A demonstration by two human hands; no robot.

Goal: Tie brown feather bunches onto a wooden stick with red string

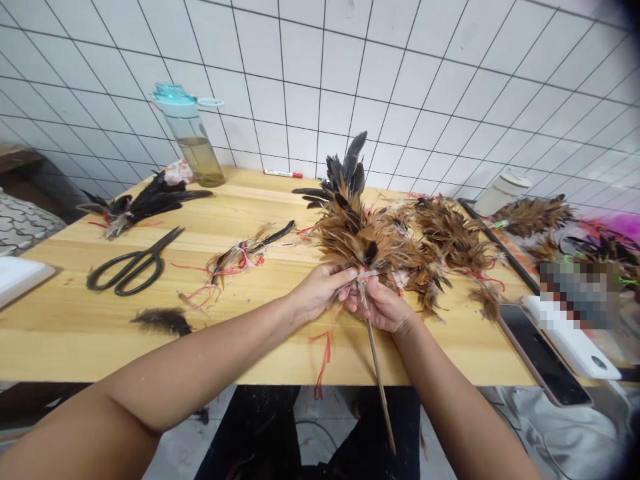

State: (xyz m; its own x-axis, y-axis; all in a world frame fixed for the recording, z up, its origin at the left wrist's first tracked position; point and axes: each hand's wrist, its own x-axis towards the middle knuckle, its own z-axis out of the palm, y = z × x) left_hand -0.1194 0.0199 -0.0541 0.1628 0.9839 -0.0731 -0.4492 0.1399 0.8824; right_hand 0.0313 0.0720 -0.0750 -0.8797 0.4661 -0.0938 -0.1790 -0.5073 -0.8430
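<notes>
The left hand (pixel 320 291) and right hand (pixel 377 305) are working close together at the table's near edge, both narrowly closed around the top of a slender wooden stick (pixel 379 390). Their fingers (pixel 350 283) are pinching a pale binding strip (pixel 367 274) against the stick, where the base of a layered brown-and-black feather duster head (pixel 356 233) is gathered. The stick is slanting downward past the table edge, while loose red plastic ties (pixel 321 363) are hanging below the left hand.

Immediately right of the hands, further brown feather strands (pixel 447 250) are lying in a spreading mass on the wooden table (pixel 260 353). A black smartphone (pixel 545 353) and a white rectangular device (pixel 570 337) are resting at the right, partly beside a pixelated patch. To the left, a small feather bundle tied with red string (pixel 233 259) is lying near black-handled scissors (pixel 133 263), with a loose dark feather tuft (pixel 163 321) just in front of them.

Farther back, dark feathers (pixel 147 203) are lying at the left, and a red-capped marker (pixel 283 174) is resting by the wall. A clear bottle with a teal lid (pixel 195 143) is standing upright, holding yellowish liquid, against white grid tiles (pixel 300 80).
</notes>
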